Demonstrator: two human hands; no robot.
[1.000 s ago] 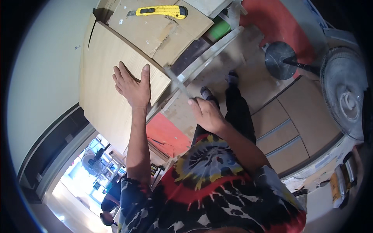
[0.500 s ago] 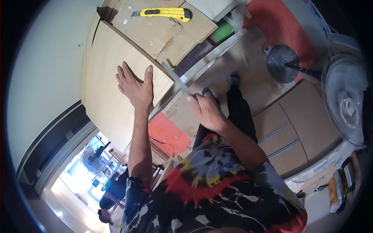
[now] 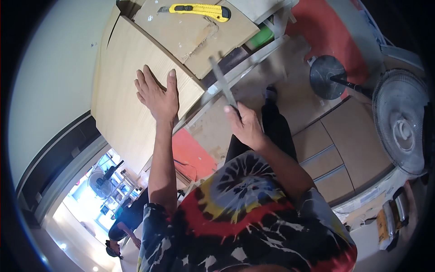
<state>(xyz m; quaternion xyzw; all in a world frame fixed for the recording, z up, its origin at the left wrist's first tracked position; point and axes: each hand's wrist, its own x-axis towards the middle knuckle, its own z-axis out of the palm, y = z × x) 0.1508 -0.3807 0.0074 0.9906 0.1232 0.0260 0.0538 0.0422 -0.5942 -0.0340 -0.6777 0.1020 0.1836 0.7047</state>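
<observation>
My left hand (image 3: 159, 100) lies flat on a light wood-grain board (image 3: 122, 86), its fingers spread and its thumb held apart. To the right of the board's near corner, my right hand (image 3: 247, 125) is closed around one end of a flat grey metal file (image 3: 222, 80). The file slants up and away to the left, slightly blurred, with a gap between it and the board's edge. Beyond the board, a yellow utility knife (image 3: 201, 11) with some blade out rests on a cardboard sheet (image 3: 186, 34).
A pedestal fan's grille (image 3: 401, 131) and round black base (image 3: 328, 77) are at right. Brown panels (image 3: 358, 149) lie on the floor beside my legs. Red sheeting (image 3: 192, 154) shows below the board. Another person (image 3: 129, 222) bends over at lower left, near a second fan (image 3: 100, 183).
My right hand has moved a little to the right, carrying the file away from the board's corner and turning it steeper. My left hand stays flat on the board.
</observation>
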